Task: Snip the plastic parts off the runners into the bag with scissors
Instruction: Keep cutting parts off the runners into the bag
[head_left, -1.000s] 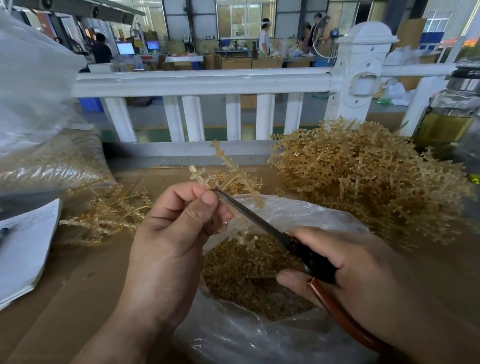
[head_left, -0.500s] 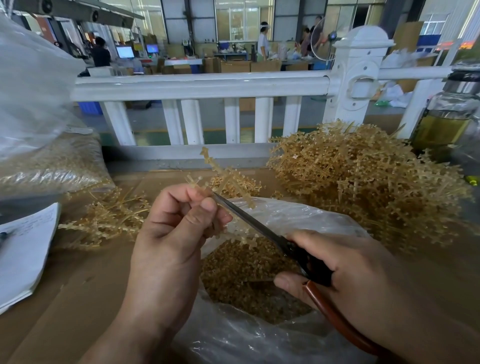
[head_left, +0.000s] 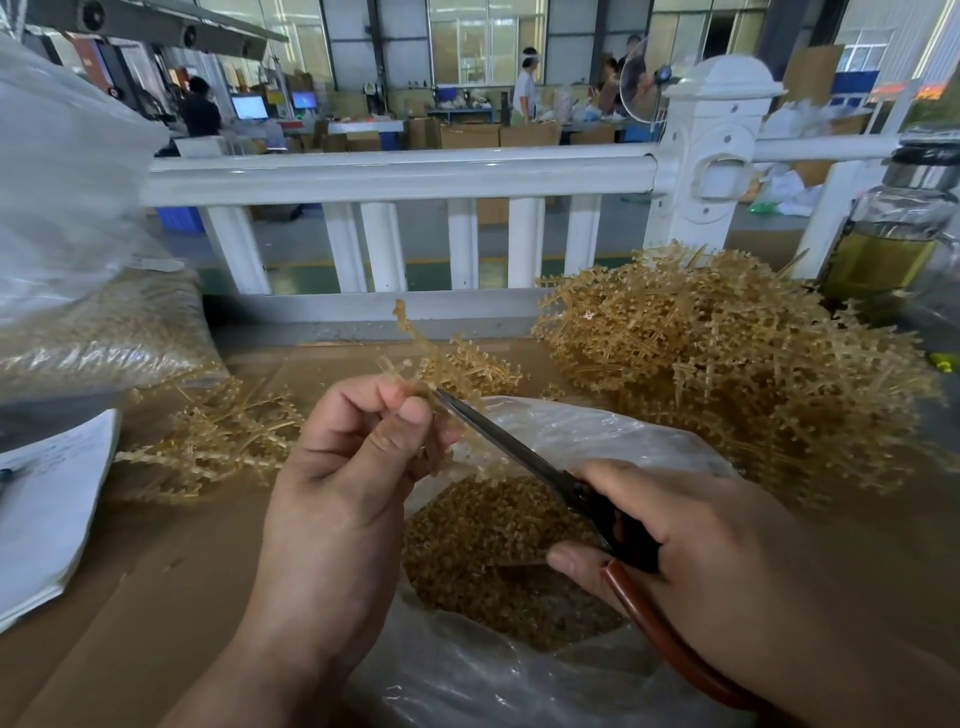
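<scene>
— What has changed in the last second?
— Not much. The left hand (head_left: 337, 499) has turned the runner (head_left: 427, 353) a little in its pinch, so the sprig above the fingers leans further left. The scissors (head_left: 498, 437) have hardly budged. I'd say the next branch is being fed to the blades.
— Take me across from the left.
— At the left edge of the surface (head_left: 156, 597) there's a sheaf of white paper (head_left: 47, 509), and behind it a filled clear sack (head_left: 114, 332). Next comes a thin scatter of bare, spiky sticks (head_left: 223, 447), already stripped, I'd guess. Then the left hand, thumb and fingers curled tight on the runner's stem, above the mouth of the bag (head_left: 597, 431).
— And the scissors?
— Slim dark blades that look closed together, the tip against the runner just by the thumb. The right hand (head_left: 717, 545) is wrapped round the handles, with a glossy red-brown loop showing beneath it.
— The bag itself?
— Crinkly clear film at the near edge, open under both hands. It holds a bed of small amber bits (head_left: 483, 545), grainy like gravel.
— Much left to do?
— Plenty. Toward the far right corner sits a big bristly heap of uncut runners (head_left: 727, 364), translucent tan and brittle-looking. A glass jar (head_left: 893, 249) stands beyond it.
</scene>
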